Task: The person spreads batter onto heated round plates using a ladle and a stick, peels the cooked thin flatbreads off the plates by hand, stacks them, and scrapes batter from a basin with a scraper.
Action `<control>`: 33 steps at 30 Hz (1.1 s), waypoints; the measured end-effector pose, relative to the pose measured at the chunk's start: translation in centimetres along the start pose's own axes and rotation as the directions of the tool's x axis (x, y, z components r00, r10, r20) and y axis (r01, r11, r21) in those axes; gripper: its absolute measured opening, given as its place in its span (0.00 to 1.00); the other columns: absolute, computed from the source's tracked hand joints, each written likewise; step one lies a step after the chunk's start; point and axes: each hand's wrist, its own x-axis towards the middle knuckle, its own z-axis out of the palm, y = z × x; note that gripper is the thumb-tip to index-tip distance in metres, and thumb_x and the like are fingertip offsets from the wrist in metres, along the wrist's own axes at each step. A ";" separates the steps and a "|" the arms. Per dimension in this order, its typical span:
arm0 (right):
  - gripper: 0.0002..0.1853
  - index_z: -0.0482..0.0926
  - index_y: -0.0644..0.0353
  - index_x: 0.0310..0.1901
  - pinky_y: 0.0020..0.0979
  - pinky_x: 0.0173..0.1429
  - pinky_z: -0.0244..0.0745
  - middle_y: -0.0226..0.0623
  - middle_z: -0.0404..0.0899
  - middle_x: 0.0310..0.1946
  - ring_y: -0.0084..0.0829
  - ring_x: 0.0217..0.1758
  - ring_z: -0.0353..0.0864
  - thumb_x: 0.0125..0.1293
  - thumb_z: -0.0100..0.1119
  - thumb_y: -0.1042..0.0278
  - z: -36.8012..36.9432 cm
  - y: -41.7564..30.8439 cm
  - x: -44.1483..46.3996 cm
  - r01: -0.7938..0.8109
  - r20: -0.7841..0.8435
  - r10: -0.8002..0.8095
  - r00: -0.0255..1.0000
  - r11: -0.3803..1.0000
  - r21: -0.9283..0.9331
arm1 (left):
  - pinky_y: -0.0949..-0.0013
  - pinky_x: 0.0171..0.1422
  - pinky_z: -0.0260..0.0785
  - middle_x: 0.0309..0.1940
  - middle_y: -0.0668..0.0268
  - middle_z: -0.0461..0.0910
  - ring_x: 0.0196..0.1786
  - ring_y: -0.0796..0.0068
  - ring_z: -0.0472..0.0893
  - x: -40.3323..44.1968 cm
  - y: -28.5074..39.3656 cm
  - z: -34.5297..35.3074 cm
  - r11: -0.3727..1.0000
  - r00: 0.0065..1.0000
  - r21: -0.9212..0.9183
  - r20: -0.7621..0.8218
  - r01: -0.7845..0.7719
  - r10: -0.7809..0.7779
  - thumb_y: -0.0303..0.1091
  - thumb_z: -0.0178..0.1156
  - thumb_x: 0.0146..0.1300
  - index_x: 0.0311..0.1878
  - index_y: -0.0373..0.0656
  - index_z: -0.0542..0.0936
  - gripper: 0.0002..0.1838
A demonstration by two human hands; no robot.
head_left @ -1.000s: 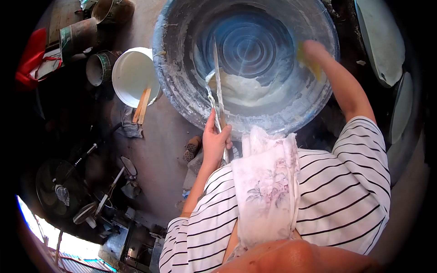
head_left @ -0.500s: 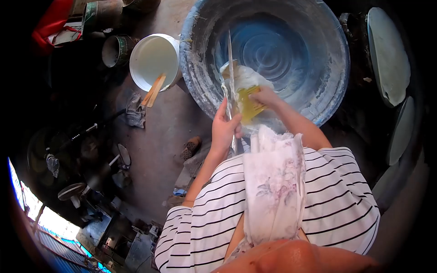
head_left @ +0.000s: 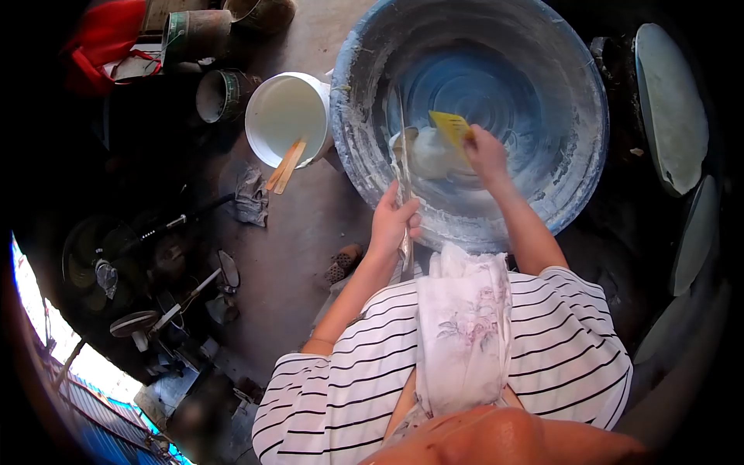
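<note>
My left hand (head_left: 397,222) is closed around the lower part of a thin flat panel (head_left: 403,167), which I see nearly edge-on. Its edge is smeared whitish, and it stands over the near left side of a big blue tub (head_left: 572,182). In my right hand (head_left: 487,155) is a yellow scraper (head_left: 451,124), gripped at one end and raised over the tub, apart from the panel. Below the scraper, right beside the panel, is a rounded whitish mass (head_left: 434,155); what it is I cannot make out. Dried white residue coats the tub's inner wall.
Left of the tub stands a white bucket (head_left: 254,124) of pale liquid, with two wooden sticks (head_left: 285,167) leaning in it. Stained pots (head_left: 221,97) lie farther left. A grey rag (head_left: 250,198) and a fan (head_left: 101,260) are on the left. Large pale oval pieces (head_left: 673,108) line the right.
My right hand has lifted the scraper up and away from the panel, towards the tub's middle. My left hand keeps its hold on the panel. The whole view has shifted slightly.
</note>
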 end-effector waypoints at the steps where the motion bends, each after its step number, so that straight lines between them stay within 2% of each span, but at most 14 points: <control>1: 0.11 0.73 0.62 0.40 0.44 0.42 0.73 0.46 0.78 0.32 0.50 0.39 0.78 0.58 0.60 0.69 -3.5 -1.7 0.8 0.174 -0.200 -0.189 0.961 0.981 -0.089 | 0.76 0.20 0.61 0.33 0.67 0.69 0.24 0.81 0.68 -0.1 0.2 -0.1 1.000 1.000 -0.001 -0.016 0.001 -0.001 0.21 0.55 0.62 0.73 0.43 0.47 0.39; 4: 0.08 0.72 0.63 0.37 0.38 0.40 0.74 0.43 0.78 0.31 0.45 0.34 0.78 0.59 0.60 0.72 -10.5 -4.4 2.1 0.375 -0.426 -0.498 0.755 0.862 -0.342 | 0.78 0.19 0.59 0.30 0.70 0.67 0.23 0.82 0.67 0.3 -0.2 -1.1 1.000 0.999 0.018 0.031 0.021 -0.021 0.22 0.54 0.64 0.70 0.45 0.53 0.33; 7: 0.07 0.73 0.63 0.38 0.33 0.39 0.74 0.41 0.79 0.31 0.40 0.33 0.80 0.62 0.58 0.72 -9.6 -8.6 2.9 0.068 -0.284 -0.057 0.957 0.997 0.031 | 0.78 0.19 0.59 0.30 0.70 0.66 0.23 0.81 0.67 0.9 -0.3 -1.2 0.998 0.997 -0.020 0.033 0.065 -0.064 0.24 0.55 0.64 0.69 0.44 0.55 0.32; 10: 0.07 0.73 0.67 0.40 0.28 0.39 0.75 0.38 0.80 0.31 0.24 0.34 0.81 0.63 0.53 0.73 -3.8 -17.9 5.6 0.139 -0.108 -0.090 0.990 0.746 0.652 | 0.77 0.19 0.59 0.29 0.71 0.66 0.22 0.81 0.68 1.3 -0.4 -1.4 0.995 0.998 -0.082 0.040 0.058 -0.055 0.36 0.53 0.69 0.50 0.47 0.66 0.10; 12: 0.10 0.74 0.68 0.42 0.28 0.38 0.75 0.40 0.81 0.32 0.26 0.33 0.81 0.63 0.53 0.71 1.6 -24.0 7.3 -0.073 0.170 -0.092 0.981 0.636 0.768 | 0.77 0.19 0.59 0.27 0.71 0.67 0.21 0.80 0.69 2.1 -0.5 -1.2 0.996 0.998 -0.076 0.059 0.039 -0.034 0.37 0.50 0.70 0.44 0.48 0.68 0.05; 14: 0.14 0.76 0.69 0.45 0.34 0.44 0.76 0.44 0.82 0.32 0.38 0.34 0.82 0.62 0.57 0.66 9.4 -25.2 10.0 -0.055 0.249 -0.132 0.959 0.778 0.626 | 0.75 0.19 0.61 0.24 0.70 0.68 0.21 0.79 0.69 2.3 0.4 -0.8 0.995 0.993 -0.098 0.117 0.007 0.004 0.35 0.48 0.70 0.43 0.46 0.69 0.05; 15: 0.18 0.74 0.67 0.48 0.36 0.47 0.77 0.43 0.80 0.36 0.40 0.39 0.80 0.64 0.59 0.61 9.9 -25.9 10.1 0.183 0.273 -0.265 0.925 0.939 0.291 | 0.74 0.20 0.62 0.23 0.70 0.69 0.21 0.79 0.69 1.9 1.1 -0.3 0.998 0.986 -0.065 0.163 -0.024 0.035 0.34 0.46 0.69 0.41 0.44 0.70 0.06; 17: 0.24 0.73 0.66 0.53 0.38 0.57 0.71 0.47 0.76 0.46 0.47 0.51 0.74 0.60 0.62 0.58 7.3 -25.6 6.6 0.447 -0.036 -0.445 0.895 0.891 0.074 | 0.72 0.22 0.64 0.22 0.69 0.70 0.22 0.79 0.70 1.3 1.7 -1.0 0.998 0.987 0.027 0.153 -0.051 0.046 0.33 0.44 0.69 0.39 0.42 0.70 0.07; 20: 0.29 0.72 0.65 0.54 0.40 0.56 0.72 0.47 0.70 0.50 0.46 0.55 0.71 0.54 0.66 0.56 1.1 -19.8 -1.0 0.178 -0.139 -0.209 0.968 0.961 -0.210 | 0.71 0.31 0.68 0.25 0.68 0.74 0.27 0.77 0.75 1.6 2.0 -0.7 0.973 0.985 0.224 0.169 -0.063 0.024 0.33 0.44 0.70 0.40 0.41 0.72 0.08; 22: 0.30 0.74 0.72 0.47 0.44 0.45 0.76 0.58 0.77 0.39 0.55 0.40 0.79 0.58 0.59 0.47 -0.1 -15.7 -5.6 -0.290 0.225 0.275 0.935 0.956 0.036 | 0.66 0.39 0.73 0.38 0.61 0.78 0.39 0.69 0.79 3.8 -0.1 -1.6 0.973 0.955 0.198 0.290 -0.118 0.057 0.34 0.44 0.71 0.51 0.39 0.70 0.12; 24: 0.28 0.79 0.72 0.30 0.40 0.31 0.73 0.48 0.77 0.21 0.44 0.23 0.78 0.63 0.49 0.46 0.2 -14.5 -8.9 -0.705 0.506 0.491 0.709 0.488 0.514 | 0.66 0.46 0.74 0.45 0.58 0.75 0.44 0.67 0.78 6.9 -2.0 -3.2 0.868 0.885 0.420 0.463 -0.266 0.047 0.30 0.43 0.71 0.58 0.36 0.65 0.16; 26: 0.23 0.80 0.67 0.27 0.40 0.22 0.63 0.42 0.74 0.18 0.34 0.21 0.74 0.66 0.48 0.52 5.6 -9.1 -8.8 -0.637 0.469 0.449 0.761 0.378 0.672 | 0.68 0.44 0.74 0.41 0.61 0.74 0.41 0.70 0.77 6.5 -2.3 -2.2 0.886 0.913 0.418 0.408 -0.199 0.012 0.25 0.44 0.67 0.66 0.37 0.59 0.24; 31: 0.15 0.78 0.66 0.29 0.38 0.22 0.71 0.42 0.79 0.23 0.34 0.20 0.78 0.64 0.45 0.65 -4.5 -11.6 -15.5 -0.487 0.276 0.584 0.763 0.239 0.840 | 0.69 0.25 0.70 0.28 0.65 0.71 0.24 0.77 0.73 5.1 -0.8 0.2 0.694 0.886 0.698 0.419 -0.176 -0.197 0.27 0.49 0.66 0.71 0.47 0.53 0.31; 33: 0.13 0.79 0.63 0.33 0.43 0.29 0.77 0.44 0.82 0.27 0.39 0.27 0.83 0.64 0.46 0.65 -8.0 -8.3 -18.6 -0.608 0.222 0.589 0.777 0.611 0.507 | 0.69 0.18 0.66 0.23 0.66 0.69 0.18 0.78 0.70 4.8 1.2 -1.2 0.604 0.920 0.776 0.351 -0.182 -0.173 0.28 0.52 0.66 0.72 0.50 0.51 0.34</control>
